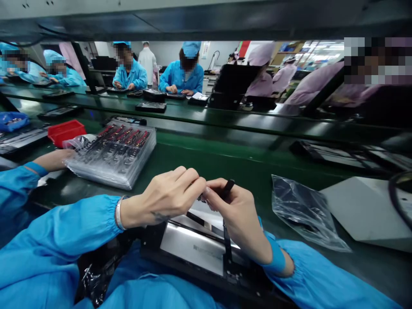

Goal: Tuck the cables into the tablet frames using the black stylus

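On my lap, tilted, lies an opened black device housing (151,249) with flat silver battery-like panels (193,246) and black strips inside. Above its far edge my left hand (170,193) and my right hand (240,221) meet at the fingertips, both closed in a pinch. A short black strip (228,187) sticks up between the thumb and fingers of my right hand. Whatever my left fingertips hold is hidden behind them. My right wrist hangs over the housing's right part and covers some of it.
Left of my hands stands a stack of clear plastic trays (128,154) with small red-and-black parts; a co-worker's hand (56,159) is beside it. Further left are a red bin (66,132) and a blue bin (13,121). A clear plastic bag (302,210) lies right, beside a grey angular object (360,210).
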A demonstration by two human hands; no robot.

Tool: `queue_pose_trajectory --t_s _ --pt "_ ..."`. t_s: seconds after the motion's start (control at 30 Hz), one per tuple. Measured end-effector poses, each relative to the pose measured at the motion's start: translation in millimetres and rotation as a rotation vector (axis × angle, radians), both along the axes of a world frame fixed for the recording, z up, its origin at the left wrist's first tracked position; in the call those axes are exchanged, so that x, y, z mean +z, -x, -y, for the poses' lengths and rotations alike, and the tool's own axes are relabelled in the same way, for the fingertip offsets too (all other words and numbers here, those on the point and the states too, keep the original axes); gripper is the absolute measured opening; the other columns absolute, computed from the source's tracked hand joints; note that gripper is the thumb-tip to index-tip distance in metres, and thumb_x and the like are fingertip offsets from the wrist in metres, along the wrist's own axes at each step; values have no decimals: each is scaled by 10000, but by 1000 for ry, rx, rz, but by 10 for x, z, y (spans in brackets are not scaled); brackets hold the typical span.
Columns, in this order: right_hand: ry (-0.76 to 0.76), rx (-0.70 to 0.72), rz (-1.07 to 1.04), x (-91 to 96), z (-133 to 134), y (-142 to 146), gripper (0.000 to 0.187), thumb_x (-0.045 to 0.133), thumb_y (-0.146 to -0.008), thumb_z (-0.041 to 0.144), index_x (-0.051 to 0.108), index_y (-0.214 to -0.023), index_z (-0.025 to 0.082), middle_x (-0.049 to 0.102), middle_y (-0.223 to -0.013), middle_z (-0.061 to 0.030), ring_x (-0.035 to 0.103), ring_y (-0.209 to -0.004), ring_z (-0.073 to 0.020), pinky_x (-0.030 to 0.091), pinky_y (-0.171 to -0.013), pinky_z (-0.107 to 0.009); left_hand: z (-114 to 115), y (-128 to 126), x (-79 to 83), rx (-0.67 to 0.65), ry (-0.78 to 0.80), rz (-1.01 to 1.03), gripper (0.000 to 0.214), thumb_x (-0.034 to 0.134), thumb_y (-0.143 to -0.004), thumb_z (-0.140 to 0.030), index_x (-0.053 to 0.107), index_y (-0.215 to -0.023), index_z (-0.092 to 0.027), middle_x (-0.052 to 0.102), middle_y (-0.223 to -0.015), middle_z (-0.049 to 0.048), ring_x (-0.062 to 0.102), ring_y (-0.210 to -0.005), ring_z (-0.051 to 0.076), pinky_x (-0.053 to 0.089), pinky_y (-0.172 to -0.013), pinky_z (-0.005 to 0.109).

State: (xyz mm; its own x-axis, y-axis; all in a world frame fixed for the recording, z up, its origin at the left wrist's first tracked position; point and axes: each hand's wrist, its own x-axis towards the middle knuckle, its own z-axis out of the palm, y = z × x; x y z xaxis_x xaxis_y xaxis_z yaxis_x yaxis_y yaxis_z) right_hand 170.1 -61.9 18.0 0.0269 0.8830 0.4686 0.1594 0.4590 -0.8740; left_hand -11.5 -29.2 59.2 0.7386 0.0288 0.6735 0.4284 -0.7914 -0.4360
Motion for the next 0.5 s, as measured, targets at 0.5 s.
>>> queue_pose_trajectory --t_s 0.5 --pt "-46 -23 145 10 112 -7 210 643 -884 334 695 -795 150 620 -673 -14 502 -539 -61 396 -501 -152 68 -38 -17 46 -66 -38 191 434 -982 -94 539 -827 -130 553 -723 35 484 -641 157 390 -581 289"
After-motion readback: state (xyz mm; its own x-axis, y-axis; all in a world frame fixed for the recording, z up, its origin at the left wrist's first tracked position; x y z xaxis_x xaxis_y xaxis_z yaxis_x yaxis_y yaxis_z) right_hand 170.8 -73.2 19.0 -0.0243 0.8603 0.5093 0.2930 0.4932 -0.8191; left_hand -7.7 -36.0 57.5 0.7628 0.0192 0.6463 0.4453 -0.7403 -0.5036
